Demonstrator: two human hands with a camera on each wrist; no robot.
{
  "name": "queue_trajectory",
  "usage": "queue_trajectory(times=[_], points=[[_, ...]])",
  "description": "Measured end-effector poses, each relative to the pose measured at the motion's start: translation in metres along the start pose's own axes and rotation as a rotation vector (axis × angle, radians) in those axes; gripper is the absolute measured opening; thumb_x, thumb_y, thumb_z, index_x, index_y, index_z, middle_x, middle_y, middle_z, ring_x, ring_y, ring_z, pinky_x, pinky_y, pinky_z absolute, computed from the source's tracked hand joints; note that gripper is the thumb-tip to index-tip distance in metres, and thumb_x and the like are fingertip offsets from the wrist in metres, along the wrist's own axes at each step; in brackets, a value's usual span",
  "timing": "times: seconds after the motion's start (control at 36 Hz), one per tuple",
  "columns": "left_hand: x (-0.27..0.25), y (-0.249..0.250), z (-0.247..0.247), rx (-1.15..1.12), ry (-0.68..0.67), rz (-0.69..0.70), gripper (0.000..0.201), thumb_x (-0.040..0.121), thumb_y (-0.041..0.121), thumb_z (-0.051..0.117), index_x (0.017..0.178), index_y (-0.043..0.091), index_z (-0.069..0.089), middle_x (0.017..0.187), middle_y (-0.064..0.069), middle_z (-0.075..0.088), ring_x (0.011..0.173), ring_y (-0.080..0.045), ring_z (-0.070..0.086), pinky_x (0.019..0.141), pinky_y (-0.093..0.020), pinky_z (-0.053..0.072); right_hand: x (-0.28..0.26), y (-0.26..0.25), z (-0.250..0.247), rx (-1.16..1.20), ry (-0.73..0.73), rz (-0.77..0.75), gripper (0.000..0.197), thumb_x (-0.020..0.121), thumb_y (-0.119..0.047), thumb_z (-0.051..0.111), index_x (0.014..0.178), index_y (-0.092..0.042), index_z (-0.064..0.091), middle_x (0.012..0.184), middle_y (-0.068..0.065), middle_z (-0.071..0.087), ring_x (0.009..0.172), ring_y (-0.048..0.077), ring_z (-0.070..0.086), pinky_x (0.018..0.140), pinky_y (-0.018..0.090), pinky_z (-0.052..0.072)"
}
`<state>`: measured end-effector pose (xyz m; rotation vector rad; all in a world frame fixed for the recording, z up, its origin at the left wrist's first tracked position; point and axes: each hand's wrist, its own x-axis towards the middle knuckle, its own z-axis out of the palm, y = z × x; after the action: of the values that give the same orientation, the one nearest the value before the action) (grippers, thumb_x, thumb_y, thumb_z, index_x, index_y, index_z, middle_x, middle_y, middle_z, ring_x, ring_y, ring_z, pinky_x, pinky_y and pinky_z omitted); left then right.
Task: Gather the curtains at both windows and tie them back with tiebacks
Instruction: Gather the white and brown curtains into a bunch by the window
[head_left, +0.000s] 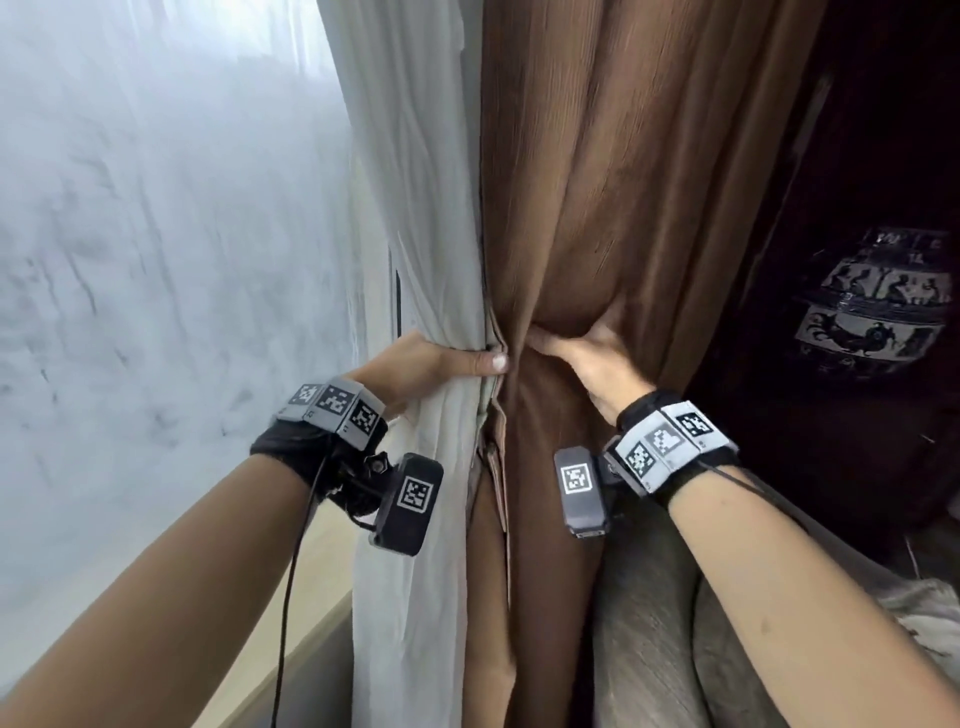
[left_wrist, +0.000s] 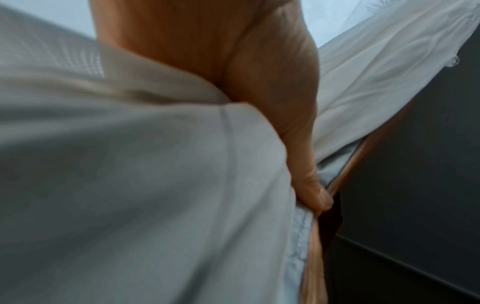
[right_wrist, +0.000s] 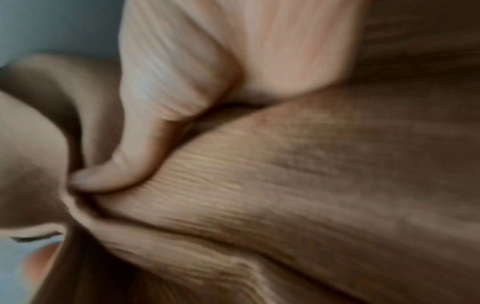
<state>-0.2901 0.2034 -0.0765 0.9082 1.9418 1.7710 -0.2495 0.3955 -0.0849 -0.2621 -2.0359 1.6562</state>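
1. Now bunching: left hand (head_left: 431, 358) gripping white lining curtain (head_left: 415, 208), right hand (head_left: 587, 358) pinching ribbed brown curtain (head_left: 623, 182), beside window (head_left: 156, 208).
2. Risk: folds slipping loose; no tieback visible.

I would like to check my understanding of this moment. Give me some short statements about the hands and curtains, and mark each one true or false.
1. The left hand grips the white curtain. True.
2. The right hand hangs free, touching nothing. False: it grips the brown curtain.
3. A tieback is already wrapped around the curtains. False: none is visible.
4. A patterned vase stands right of the curtains. True.
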Motion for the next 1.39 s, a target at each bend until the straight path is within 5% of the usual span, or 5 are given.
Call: queue_trajectory(times=[0.19,0.36,0.61,1.06,1.39], points=[[0.001,-0.004,0.001,0.014,0.048,0.046,0.043,0.070,0.025,0.082,0.103,0.002,0.069,0.094,-0.018,0.073,0.088,-0.028,0.072,0.083,-0.041,0.057,-0.023,-0.001,0.007,0.332,-0.539,0.061,0.088,0.019,-0.052,0.096,0.092,-0.009,0.072,0.086,0.006,0.077,0.083,0.016,0.074,0.079,0.030,0.060],[0.008,-0.010,0.006,0.059,0.188,0.084,0.023,0.077,0.009,0.079,0.097,0.014,0.069,0.078,0.008,0.075,0.074,0.000,0.071,0.063,-0.012,0.053,-0.033,-0.016,0.030,0.182,-0.350,0.049,0.022,0.076,-0.016,0.079,0.094,-0.006,0.072,0.101,0.009,0.074,0.091,0.015,0.072,0.091,0.026,0.056],[0.027,-0.003,0.002,0.192,0.248,-0.010,0.106,0.037,0.046,0.099,0.127,0.014,0.053,0.115,0.001,0.067,0.108,-0.016,0.065,0.089,-0.033,0.055,-0.030,-0.019,0.028,0.254,-0.219,0.102,0.003,0.088,-0.009,0.068,0.085,-0.008,0.070,0.083,-0.001,0.074,0.079,0.009,0.071,0.081,0.020,0.056],[0.020,0.001,0.014,0.017,0.206,0.083,0.028,0.074,-0.009,0.075,0.095,0.009,0.074,0.087,0.001,0.076,0.080,-0.009,0.073,0.067,-0.019,0.057,-0.027,-0.014,0.029,0.124,0.028,-0.103,0.016,0.069,-0.011,0.087,0.078,-0.009,0.073,0.085,0.005,0.074,0.076,0.011,0.071,0.079,0.026,0.058],[0.013,-0.002,-0.005,0.005,0.285,-0.033,0.046,0.067,0.003,0.084,0.111,0.009,0.071,0.103,-0.004,0.075,0.098,-0.020,0.070,0.094,-0.038,0.054,-0.023,-0.012,0.009,-0.339,0.428,-0.179,0.152,0.041,-0.060,0.090,0.153,-0.017,-0.003,0.157,0.012,0.012,0.143,0.025,0.014,0.116,0.041,0.016]])
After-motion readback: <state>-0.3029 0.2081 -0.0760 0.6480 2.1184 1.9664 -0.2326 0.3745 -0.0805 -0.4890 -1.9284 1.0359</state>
